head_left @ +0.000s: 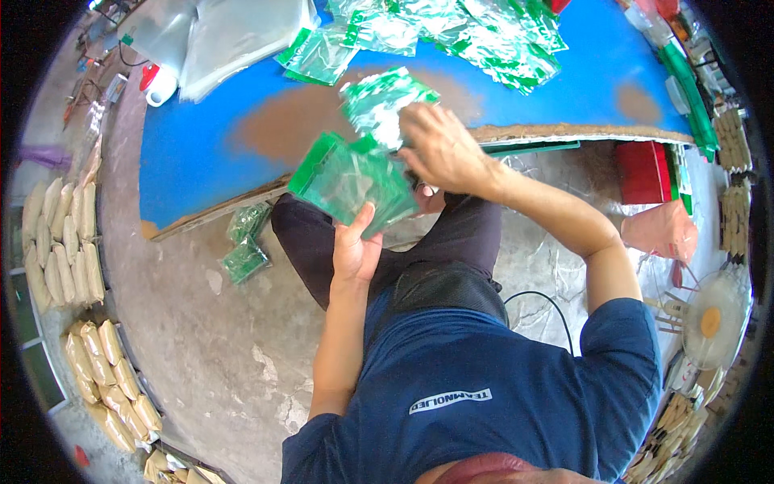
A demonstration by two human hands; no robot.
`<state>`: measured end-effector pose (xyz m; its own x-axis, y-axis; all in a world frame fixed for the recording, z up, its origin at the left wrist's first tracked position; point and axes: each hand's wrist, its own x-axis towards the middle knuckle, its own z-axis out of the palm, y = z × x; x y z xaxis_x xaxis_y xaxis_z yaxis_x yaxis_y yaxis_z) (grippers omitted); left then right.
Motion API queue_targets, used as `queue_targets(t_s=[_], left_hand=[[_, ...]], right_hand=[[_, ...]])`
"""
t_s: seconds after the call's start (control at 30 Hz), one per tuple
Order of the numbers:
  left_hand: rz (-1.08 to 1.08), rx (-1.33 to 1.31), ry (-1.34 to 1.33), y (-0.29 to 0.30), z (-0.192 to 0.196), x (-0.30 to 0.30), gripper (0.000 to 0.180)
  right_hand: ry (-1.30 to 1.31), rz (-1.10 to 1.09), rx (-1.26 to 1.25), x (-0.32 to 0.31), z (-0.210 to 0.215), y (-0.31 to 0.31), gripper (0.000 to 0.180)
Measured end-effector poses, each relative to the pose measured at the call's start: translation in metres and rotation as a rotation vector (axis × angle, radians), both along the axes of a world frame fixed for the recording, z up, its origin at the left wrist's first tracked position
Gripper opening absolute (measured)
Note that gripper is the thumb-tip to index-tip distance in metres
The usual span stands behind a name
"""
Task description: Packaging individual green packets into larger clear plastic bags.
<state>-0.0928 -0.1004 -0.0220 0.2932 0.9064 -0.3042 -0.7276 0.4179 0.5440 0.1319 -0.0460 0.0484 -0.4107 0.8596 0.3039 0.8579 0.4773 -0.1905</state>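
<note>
Concrete floor [193, 347] reached back from the chipped front edge of one blue table [185, 153]. Across that edge, the left hand [357, 252] pinched green-trimmed bags [347, 181], too overlapped to count; the right hand [447, 149] blurred over another bag [372, 105] above the table, its hold impossible to tell.

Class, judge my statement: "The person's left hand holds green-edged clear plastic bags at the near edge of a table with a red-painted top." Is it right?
Not quite: the tabletop is painted blue, with brown patches, as the head view shows. The rest stands: the left hand holds green-edged clear plastic bags at its near edge.
</note>
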Motion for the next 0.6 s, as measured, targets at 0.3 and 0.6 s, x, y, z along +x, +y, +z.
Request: queue_targets(t_s=[0.3, 0.6], left_hand=[[0.089, 0.036, 0.201, 0.009, -0.002, -0.018, 0.039], [0.019, 0.128, -0.013, 0.017, -0.007, -0.064, 0.054]], right_hand=[[0.039, 0.279, 0.088, 0.02, -0.01, 0.025, 0.063], [0.892, -0.14, -0.205, -0.032, 0.008, 0.026, 0.028]])
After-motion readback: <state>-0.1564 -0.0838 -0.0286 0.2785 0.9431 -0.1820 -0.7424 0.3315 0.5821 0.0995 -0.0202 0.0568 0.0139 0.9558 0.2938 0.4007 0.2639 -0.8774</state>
